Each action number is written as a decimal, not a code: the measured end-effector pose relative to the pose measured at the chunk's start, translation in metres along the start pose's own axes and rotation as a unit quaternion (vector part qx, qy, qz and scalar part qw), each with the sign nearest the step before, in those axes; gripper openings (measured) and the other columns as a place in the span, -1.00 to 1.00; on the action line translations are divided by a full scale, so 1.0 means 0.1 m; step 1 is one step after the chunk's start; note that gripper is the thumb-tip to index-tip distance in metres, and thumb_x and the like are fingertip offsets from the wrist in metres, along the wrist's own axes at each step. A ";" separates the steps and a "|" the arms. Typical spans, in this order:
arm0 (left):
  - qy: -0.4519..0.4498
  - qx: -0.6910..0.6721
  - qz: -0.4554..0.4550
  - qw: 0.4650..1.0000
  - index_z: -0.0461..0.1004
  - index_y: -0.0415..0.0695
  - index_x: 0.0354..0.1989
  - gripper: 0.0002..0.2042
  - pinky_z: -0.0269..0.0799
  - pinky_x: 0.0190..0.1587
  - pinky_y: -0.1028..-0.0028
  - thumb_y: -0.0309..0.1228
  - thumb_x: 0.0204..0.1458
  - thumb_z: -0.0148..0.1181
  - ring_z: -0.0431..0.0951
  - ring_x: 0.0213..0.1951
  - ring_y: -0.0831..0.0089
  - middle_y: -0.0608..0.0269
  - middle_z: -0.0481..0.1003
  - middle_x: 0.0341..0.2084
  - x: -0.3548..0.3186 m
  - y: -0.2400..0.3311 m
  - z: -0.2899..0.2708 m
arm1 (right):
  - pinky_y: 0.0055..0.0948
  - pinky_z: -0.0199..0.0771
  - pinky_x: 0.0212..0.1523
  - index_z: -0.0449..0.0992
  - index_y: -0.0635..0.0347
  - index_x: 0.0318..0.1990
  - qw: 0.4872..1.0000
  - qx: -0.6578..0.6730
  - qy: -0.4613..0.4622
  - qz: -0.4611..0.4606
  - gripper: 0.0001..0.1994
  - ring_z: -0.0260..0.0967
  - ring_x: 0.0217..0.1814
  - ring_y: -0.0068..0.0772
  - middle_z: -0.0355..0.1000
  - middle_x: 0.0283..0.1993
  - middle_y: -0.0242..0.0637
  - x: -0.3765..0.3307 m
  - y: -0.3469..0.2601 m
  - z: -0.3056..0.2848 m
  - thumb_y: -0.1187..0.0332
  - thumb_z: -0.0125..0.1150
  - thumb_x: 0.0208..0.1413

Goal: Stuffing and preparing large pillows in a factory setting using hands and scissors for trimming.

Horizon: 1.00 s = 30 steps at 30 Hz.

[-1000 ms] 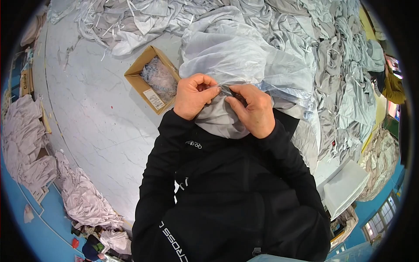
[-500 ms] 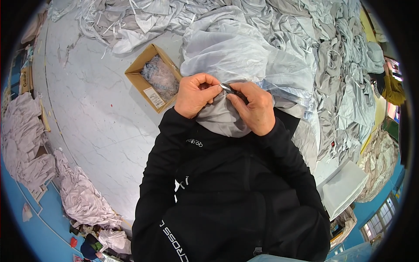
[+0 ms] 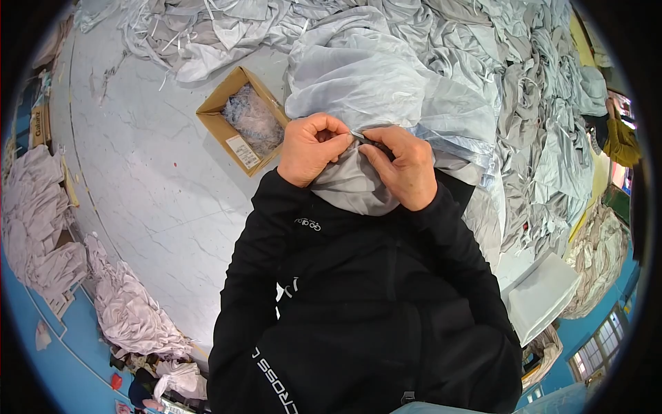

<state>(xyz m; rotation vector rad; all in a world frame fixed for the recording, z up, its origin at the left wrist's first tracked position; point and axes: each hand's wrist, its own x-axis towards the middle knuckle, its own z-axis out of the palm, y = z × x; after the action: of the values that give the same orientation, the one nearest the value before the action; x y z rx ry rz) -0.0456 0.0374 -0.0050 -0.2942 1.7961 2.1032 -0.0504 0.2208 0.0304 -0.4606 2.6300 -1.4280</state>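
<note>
My right hand [image 3: 405,165] is closed round dark thread snips [image 3: 363,139], whose metal tip points left. The fingers hide most of the tool. Against that tip, my left hand [image 3: 309,148] pinches a bit of the grey cloth [image 3: 350,185], with thumb and forefinger pressed together. A thread there is too small to make out. The cloth hangs in folds beneath both hands, in front of my dark jacket. It appears to run on into the pale sheer fabric [image 3: 355,76] bunched just beyond my hands.
An open cardboard box [image 3: 215,131] of clear and bluish scraps stands left of my hands on the pale marbled table [image 3: 152,193]. Heaped grey fabric [image 3: 531,152] covers the back and right. A white folded packet [image 3: 545,297] lies at the lower right. Pinkish cloth piles [image 3: 131,307] stand beyond the left edge.
The snips have turned slightly in my right hand, and less of the blade shows. My left hand keeps its pinch in nearly the same place.
</note>
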 end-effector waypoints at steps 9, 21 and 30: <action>0.032 0.027 0.051 0.998 0.52 -0.25 -0.45 -0.91 0.25 -0.54 0.69 -0.56 -0.14 0.30 0.37 -0.59 0.74 0.42 0.44 -0.59 0.00 -0.13 0.02 | -0.59 0.39 -0.38 0.52 0.36 -0.23 0.996 0.053 0.005 0.064 -0.82 0.41 -0.42 -0.59 0.50 -0.43 -0.24 -0.03 0.05 -0.08 0.54 0.26 -0.04; 0.061 0.104 0.129 0.984 0.50 -0.25 -0.47 -0.91 0.21 -0.47 0.72 -0.67 -0.12 0.28 0.34 -0.51 0.76 0.45 0.39 -0.52 -0.04 -0.13 0.08 | -0.56 0.39 -0.38 0.52 0.33 -0.23 0.998 0.039 -0.006 0.043 -0.79 0.41 -0.44 -0.51 0.47 -0.41 -0.23 -0.07 0.04 -0.06 0.54 0.31 -0.08; 0.056 0.021 0.073 0.996 0.50 -0.23 -0.49 -0.92 0.23 -0.52 0.71 -0.60 -0.14 0.31 0.35 -0.56 0.76 0.45 0.42 -0.59 -0.05 -0.11 0.08 | -0.56 0.38 -0.39 0.52 0.33 -0.23 0.999 0.036 -0.002 0.035 -0.78 0.41 -0.44 -0.50 0.48 -0.41 -0.23 -0.06 0.02 -0.06 0.53 0.31 -0.09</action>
<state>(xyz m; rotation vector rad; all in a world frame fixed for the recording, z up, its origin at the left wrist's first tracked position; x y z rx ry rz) -0.0360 0.0461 -0.0122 -0.2820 1.9781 2.1845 -0.0464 0.2286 0.0321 -0.3600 2.5547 -1.4930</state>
